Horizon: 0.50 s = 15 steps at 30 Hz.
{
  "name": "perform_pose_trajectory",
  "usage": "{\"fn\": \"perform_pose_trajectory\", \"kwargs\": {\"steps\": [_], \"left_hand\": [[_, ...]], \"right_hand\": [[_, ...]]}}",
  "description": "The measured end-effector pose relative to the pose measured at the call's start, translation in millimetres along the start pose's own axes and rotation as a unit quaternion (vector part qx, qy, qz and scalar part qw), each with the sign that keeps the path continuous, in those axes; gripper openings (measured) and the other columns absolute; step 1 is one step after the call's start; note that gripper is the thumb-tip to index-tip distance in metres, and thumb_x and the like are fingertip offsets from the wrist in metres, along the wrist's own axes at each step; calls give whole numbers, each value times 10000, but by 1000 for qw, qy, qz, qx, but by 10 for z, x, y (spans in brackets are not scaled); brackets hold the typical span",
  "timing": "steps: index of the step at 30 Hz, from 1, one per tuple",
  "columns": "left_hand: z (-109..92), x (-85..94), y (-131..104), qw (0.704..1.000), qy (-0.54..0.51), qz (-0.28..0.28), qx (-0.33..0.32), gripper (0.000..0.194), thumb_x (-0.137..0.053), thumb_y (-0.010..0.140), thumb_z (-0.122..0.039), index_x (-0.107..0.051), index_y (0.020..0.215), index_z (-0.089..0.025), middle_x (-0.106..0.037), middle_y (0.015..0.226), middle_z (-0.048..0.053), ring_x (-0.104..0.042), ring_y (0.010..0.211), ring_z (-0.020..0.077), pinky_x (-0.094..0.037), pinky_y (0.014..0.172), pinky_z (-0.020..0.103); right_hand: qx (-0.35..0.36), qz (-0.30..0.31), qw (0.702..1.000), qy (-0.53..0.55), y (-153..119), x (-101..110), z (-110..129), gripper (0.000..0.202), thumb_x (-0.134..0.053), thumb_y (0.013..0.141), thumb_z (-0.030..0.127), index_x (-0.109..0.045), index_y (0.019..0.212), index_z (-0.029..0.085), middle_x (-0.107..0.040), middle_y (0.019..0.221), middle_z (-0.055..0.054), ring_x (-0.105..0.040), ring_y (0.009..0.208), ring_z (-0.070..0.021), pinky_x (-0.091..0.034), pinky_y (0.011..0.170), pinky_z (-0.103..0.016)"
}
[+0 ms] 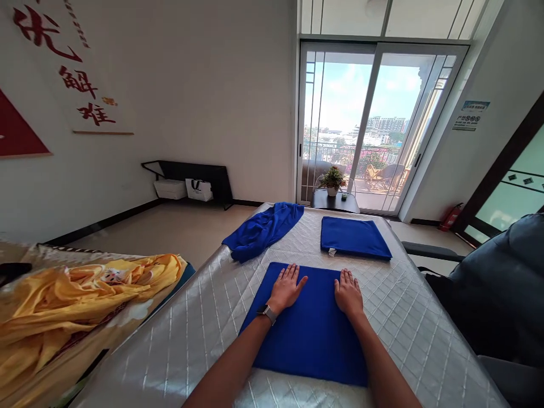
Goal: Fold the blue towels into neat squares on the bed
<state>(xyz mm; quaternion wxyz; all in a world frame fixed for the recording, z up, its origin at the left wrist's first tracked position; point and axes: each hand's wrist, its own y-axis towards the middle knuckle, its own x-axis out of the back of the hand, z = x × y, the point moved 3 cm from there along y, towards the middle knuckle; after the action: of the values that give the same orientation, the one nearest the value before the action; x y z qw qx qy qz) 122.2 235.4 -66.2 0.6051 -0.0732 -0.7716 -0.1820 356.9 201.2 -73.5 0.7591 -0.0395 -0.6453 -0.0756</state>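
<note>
A quilted silver table cover spreads ahead, and three blue pieces lie on it. At the far left a crumpled blue cloth sits in a loose heap, one end draped toward the table's far edge. To its right, well apart from the hands, lies a second folded blue cloth, flat and neat, a small white tag showing at its near left corner. Beyond the table stand a potted plant on a dark side table and a glass sliding door. To the left, a yellow fabric lies bunched on a separate surface, near the table's left edge but not reaching the work. Nothing stands between the hands and the cloth under them.

The folded blue cloth lies in the near middle of the table, flat, its long axis running away from the person toward the door (the lens stretches it, so its true shape is hard to judge). The left hand rests palm down on its far left part, fingers spread and straight, a watch at the wrist. The right hand rests palm down on the far right part, fingers flat and close together. Neither hand grips anything.

The forearms cover part of the cloth's near half, and a dark chair at right is cut off by the frame.
</note>
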Motion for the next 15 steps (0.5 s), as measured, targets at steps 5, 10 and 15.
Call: {"fn": "perform_pose_trajectory", "kwargs": {"steps": [5, 10, 15], "left_hand": [[686, 144, -191, 997, 19, -8, 71, 810, -171, 1011, -657, -302, 1579, -94, -310, 1630, 168, -262, 1522, 291, -229, 1237, 483], [714, 140, -251, 997, -1, -12, 79, 848, -141, 1002, -676, -301, 1575, -71, -287, 1636, 191, -240, 1529, 293, -218, 1234, 475], [687, 209, -226, 997, -14, -7, 72, 820, -143, 1008, -658, -325, 1566, -86, -331, 1617, 207, -285, 1513, 301, -224, 1224, 485]], "right_hand": [[-1, 2, 1000, -2, -13, 2, -4, 632, -186, 1036, 366, -226, 1589, 63, -207, 1668, -122, -122, 1549, -184, -53, 1237, -379], [-2, -5, 1000, -11, -82, 77, 37, 607, -198, 1037, 326, -257, 1580, 62, -238, 1660, -131, -160, 1542, -187, -92, 1232, -380], [2, -40, 999, -22, -237, 283, 124, 585, -206, 1023, 268, -327, 1563, 78, -274, 1653, -124, -169, 1541, -208, -87, 1238, -414]]}}
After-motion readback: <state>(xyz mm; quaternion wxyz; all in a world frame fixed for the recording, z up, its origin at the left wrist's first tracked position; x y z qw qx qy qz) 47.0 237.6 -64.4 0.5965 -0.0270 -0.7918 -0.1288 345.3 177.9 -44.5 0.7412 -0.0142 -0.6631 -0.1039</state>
